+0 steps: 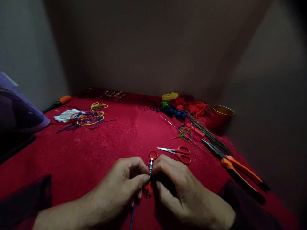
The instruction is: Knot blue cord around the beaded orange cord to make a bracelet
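Observation:
A small knotted cord piece, red and blue with pale shiny beads down its middle and a red loop at the far end, lies between my hands at the near part of the table. My left hand pinches it with thumb and forefinger. From the other side, my right hand has its bent fingers pressed against the piece; what its fingertips hold is partly hidden. A blue cord hangs below my left hand. Red-handled scissors lie slightly open just beyond my right hand.
Orange-handled long-nose pliers, a bundle of thin sticks and a metal needle lie right. Yarn balls and a red cup stand behind. Tangled cord scraps, a white paper and an orange-handled tool lie left.

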The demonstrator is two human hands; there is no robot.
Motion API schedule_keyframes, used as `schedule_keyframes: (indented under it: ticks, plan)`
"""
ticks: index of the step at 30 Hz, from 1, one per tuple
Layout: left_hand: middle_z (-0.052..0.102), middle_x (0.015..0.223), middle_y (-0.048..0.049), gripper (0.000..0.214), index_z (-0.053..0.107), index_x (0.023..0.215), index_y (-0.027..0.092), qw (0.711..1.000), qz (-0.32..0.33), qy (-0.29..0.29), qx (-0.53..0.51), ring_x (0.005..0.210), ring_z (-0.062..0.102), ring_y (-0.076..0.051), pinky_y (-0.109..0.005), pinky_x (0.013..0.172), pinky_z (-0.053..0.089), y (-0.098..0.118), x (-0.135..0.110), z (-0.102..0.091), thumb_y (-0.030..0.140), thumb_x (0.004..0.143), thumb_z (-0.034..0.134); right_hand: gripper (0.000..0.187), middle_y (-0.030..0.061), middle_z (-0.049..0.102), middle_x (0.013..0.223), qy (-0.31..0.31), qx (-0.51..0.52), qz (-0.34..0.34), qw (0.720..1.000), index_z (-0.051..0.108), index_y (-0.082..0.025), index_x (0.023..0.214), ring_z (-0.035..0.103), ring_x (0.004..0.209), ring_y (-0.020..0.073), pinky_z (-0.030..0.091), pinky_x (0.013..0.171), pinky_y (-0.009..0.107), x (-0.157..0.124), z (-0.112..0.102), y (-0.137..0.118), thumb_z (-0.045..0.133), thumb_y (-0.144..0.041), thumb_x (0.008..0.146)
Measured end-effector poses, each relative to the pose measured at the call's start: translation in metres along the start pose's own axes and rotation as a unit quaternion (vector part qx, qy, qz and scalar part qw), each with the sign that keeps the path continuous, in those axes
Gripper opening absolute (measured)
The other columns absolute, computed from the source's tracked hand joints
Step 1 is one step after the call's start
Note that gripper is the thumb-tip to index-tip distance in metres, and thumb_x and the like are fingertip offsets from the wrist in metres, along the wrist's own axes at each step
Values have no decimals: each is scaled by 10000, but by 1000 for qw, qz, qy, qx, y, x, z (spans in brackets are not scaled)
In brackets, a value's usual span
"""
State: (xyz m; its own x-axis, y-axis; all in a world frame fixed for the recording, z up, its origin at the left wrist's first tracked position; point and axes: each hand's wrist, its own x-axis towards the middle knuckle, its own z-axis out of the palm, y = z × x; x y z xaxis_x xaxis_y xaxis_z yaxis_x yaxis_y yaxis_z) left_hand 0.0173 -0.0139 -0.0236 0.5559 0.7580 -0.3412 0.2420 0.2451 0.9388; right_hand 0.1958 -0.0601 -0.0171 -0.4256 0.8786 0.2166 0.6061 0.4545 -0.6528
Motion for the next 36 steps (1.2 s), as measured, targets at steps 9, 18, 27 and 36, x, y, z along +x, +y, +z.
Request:
schedule_keyframes:
  ticks: [9, 18, 27, 36]
  plan:
    - [476, 554, 70, 101, 576, 818, 164, 999, 5, -15, -30, 457, 386, -69, -193, 435, 286, -2, 0, 1, 263, 817, 554, 92, 50, 535, 817, 16, -68, -43, 997, 520, -151, 833, 465, 733, 171, 376, 643, 297, 2, 7, 6, 486, -66, 824]
    - [625, 708, -3, 138, 652, 746, 156, 972, 114, 15, 204, 661, 551, -121, -217, 604, 413, 5, -6, -5, 166, 825, 539, 111, 21, 542, 738, 50, -75, -54, 994, 501, -165, 798, 438, 649, 146, 329, 599, 279, -2, 12, 14, 486, -55, 800]
    - [609, 792, -52, 204, 620, 806, 159, 874, 207, -28, 439, 663, 570, -162, -250, 603, 458, -6, -9, -1, 125, 886, 436, 114, 5, 541, 717, 58, -60, -41, 996, 490, -175, 759, 439, 636, 137, 324, 603, 275, -1, 15, 13, 522, -71, 792]
    - [617, 826, -74, 228, 558, 842, 163, 885, 187, -27, 427, 708, 572, -186, -304, 683, 487, -11, -6, -1, 113, 877, 339, 164, 2, 509, 772, -14, -79, -29, 996, 440, -190, 759, 436, 693, 139, 330, 636, 276, -1, 3, 10, 524, -50, 778]
